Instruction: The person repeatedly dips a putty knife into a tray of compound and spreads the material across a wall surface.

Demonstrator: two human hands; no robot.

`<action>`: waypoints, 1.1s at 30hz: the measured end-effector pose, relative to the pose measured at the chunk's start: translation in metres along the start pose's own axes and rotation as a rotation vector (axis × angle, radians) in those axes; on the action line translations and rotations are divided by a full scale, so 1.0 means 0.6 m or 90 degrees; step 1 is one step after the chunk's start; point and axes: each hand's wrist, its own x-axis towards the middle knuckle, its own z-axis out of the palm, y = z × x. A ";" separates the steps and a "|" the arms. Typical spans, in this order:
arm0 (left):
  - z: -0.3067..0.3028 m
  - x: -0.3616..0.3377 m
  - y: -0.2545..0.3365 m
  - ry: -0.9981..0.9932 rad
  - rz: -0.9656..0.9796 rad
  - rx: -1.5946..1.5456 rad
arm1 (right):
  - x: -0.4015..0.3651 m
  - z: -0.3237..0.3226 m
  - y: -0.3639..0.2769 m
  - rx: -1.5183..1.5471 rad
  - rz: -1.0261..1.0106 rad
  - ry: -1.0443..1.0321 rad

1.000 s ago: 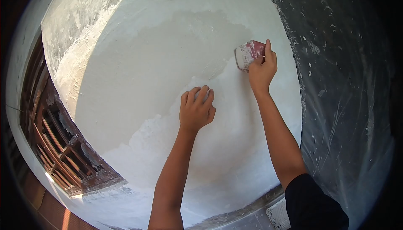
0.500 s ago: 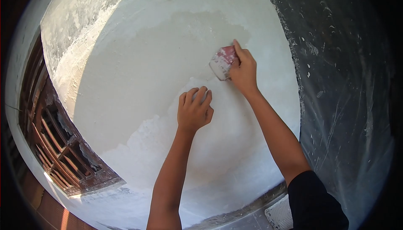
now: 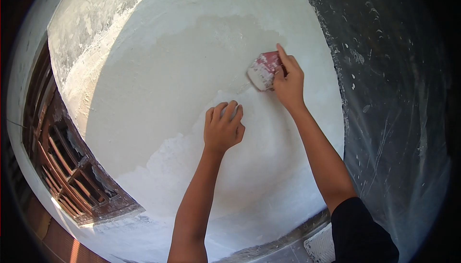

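Note:
Against the plastered wall (image 3: pixel 158 85), my right hand (image 3: pixel 290 83) grips a red putty scraper (image 3: pixel 264 71) smeared with white filler. The index finger stretches along its top, and the scraper's broad edge faces left toward the wall. Lower and to the left, my left hand (image 3: pixel 223 128) is curled, fingers bent, near the border between the darker damp-looking plaster and the whiter coat. A small pale piece (image 3: pixel 233 112) shows between its fingers; most of it is hidden by the hand, and its kind cannot be told.
A brown wooden window frame with slats (image 3: pixel 79 167) lies at the left. On the right hangs a dark, white-spattered sheet (image 3: pixel 389 119). A white textured object (image 3: pixel 321 245) sits by the wall's foot, beside my dark sleeve (image 3: pixel 360 229).
My right hand has shifted a little to the right with the scraper, leaving a faint streak on the plaster. My left hand has stayed almost in place.

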 end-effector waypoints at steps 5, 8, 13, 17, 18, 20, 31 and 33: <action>0.004 -0.004 0.000 0.007 0.005 0.003 | 0.007 -0.009 0.035 -0.062 0.109 0.168; 0.006 0.000 -0.002 0.013 0.009 0.019 | -0.016 -0.003 -0.010 -0.003 0.062 0.115; 0.001 -0.003 0.001 0.003 0.002 0.001 | -0.013 0.008 0.030 -0.077 0.097 0.129; 0.001 -0.003 0.001 0.000 -0.003 -0.005 | -0.015 0.006 -0.008 -0.015 0.008 0.065; 0.000 -0.002 0.002 -0.004 -0.003 -0.004 | -0.018 0.016 -0.014 -0.010 -0.028 -0.013; 0.000 -0.003 0.002 -0.011 -0.003 -0.003 | -0.007 0.024 0.020 -0.065 -0.004 0.046; 0.003 -0.004 0.001 0.004 -0.002 -0.003 | -0.005 0.029 0.023 -0.077 0.059 0.147; 0.004 -0.004 0.000 0.005 -0.002 -0.001 | -0.001 0.011 0.018 -0.026 0.131 0.207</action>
